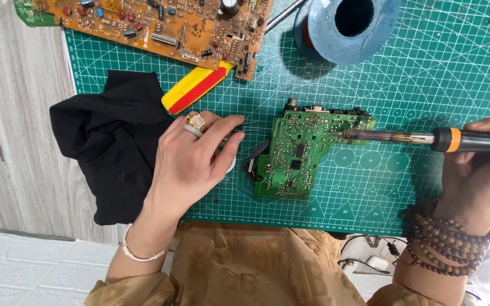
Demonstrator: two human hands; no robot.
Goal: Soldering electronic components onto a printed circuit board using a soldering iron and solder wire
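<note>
A small green circuit board (293, 156) lies on the green cutting mat (426, 85). My right hand (480, 170) grips a soldering iron (426, 137) with a black and orange handle. Its tip touches the board's upper right edge. My left hand (191, 156), with rings on two fingers, rests on the mat left of the board. It pinches thin tweezers (250, 131) that point toward the board. Dark wires (254, 156) run from the board's left side toward that hand.
A black cloth (106, 147) lies at the mat's left edge. A yellow and red tool handle (195, 86) lies above my left hand. A large orange circuit board (160, 25) and a blue spool (350, 25) sit at the top.
</note>
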